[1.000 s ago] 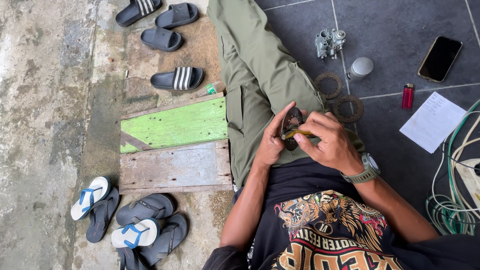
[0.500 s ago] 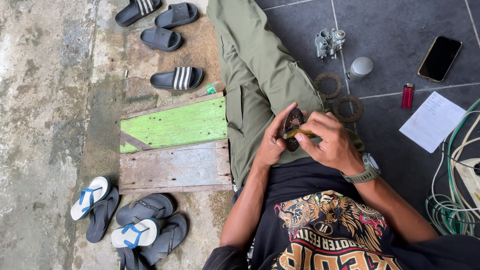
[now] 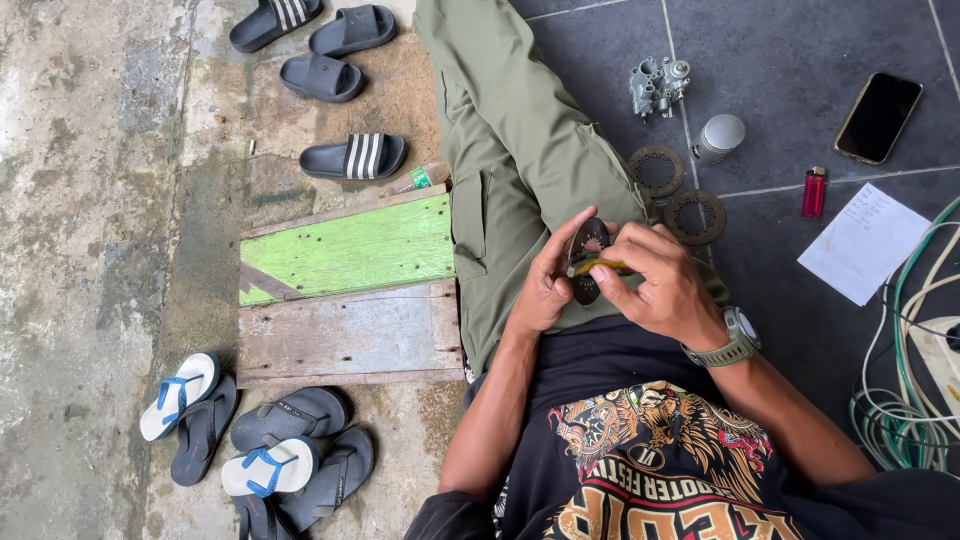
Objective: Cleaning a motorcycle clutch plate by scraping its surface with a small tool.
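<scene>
Mid-scrape: left hand (image 3: 545, 290) clamps toothed disc (image 3: 586, 258) over green trouser leg (image 3: 520, 160), right hand (image 3: 655, 285) pinches yellow-handled tool (image 3: 598, 267) against it; next needs steady strokes.

Dark tiled floor (image 3: 780, 50) meets worn concrete (image 3: 90, 150); daylight — green-painted wooden boards (image 3: 350, 250) between.

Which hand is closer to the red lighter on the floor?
Right. The right hand, with the watch, is on the lighter's side, though still apart from it. The left hand holds the dark disc farther away, over the green trouser leg.
</scene>
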